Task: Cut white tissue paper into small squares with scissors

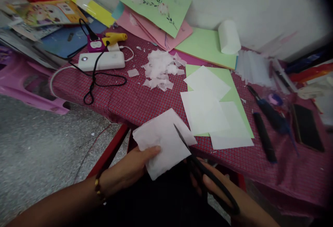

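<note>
My left hand (pixel 142 161) pinches a stack of thin white paper (pixel 161 137) by its near left edge, thumb on top. In my right hand (pixel 210 178) is a pair of black-handled scissors (pixel 195 159). One blade lies over the paper, and a slit runs in from its right side. On the table just beyond, square white sheets (pixel 205 111) overlap on a light green sheet (pixel 234 88). Farther back is a heap of small white paper scraps (pixel 161 67).
Along the wall are a green card with painted flowers (pixel 158 7), pink sheets (pixel 145 29) and a white roll (pixel 229 37). A power bank (pixel 104 61) and black cable lie left. At right are a blue-handled tool (pixel 270 112), a black cutter (pixel 264 137) and a phone (pixel 308 126).
</note>
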The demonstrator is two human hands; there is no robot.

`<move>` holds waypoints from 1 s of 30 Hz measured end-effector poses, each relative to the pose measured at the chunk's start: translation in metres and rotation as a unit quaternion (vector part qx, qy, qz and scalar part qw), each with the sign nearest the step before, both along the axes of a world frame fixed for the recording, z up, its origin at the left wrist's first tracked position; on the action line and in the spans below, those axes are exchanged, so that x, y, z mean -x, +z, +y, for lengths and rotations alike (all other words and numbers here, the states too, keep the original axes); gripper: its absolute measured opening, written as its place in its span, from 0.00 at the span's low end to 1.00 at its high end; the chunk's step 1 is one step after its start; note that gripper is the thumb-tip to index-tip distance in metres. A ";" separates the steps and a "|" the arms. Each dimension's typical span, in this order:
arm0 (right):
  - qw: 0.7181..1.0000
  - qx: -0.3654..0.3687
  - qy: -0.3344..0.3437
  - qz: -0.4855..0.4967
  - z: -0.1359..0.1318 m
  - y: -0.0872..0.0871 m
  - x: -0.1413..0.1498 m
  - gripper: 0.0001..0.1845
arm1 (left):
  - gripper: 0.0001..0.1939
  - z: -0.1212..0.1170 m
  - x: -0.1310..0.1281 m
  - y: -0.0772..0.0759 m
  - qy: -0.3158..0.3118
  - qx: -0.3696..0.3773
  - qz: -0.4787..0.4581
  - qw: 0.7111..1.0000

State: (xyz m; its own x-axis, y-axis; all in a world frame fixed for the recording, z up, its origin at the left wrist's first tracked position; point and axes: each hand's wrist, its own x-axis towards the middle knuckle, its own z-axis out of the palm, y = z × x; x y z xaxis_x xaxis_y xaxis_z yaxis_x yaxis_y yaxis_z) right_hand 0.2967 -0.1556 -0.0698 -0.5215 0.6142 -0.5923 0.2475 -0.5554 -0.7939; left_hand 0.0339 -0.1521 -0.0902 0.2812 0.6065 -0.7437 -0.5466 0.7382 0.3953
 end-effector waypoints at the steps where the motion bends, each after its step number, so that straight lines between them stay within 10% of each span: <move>1: 1.000 0.000 -0.002 -0.006 0.001 0.002 0.003 0.31 | 0.19 -0.001 0.000 0.000 -0.002 -0.001 0.001 1.000; 12: 0.991 0.017 -0.042 -0.124 0.010 0.013 0.026 0.33 | 0.22 0.000 -0.003 0.000 0.033 -0.009 0.028 0.999; 30: 0.997 0.019 0.057 -0.038 0.042 0.016 0.032 0.25 | 0.19 0.002 0.004 0.000 0.010 -0.045 -0.019 0.999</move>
State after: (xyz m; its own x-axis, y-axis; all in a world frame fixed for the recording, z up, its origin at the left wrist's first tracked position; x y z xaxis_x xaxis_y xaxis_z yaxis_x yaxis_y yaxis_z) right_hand 0.2646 -0.1136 -0.0541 -0.5395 0.5296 -0.6545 0.3702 -0.5491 -0.7494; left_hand 0.0303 -0.1501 -0.0901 0.2953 0.6761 -0.6751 -0.5756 0.6898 0.4390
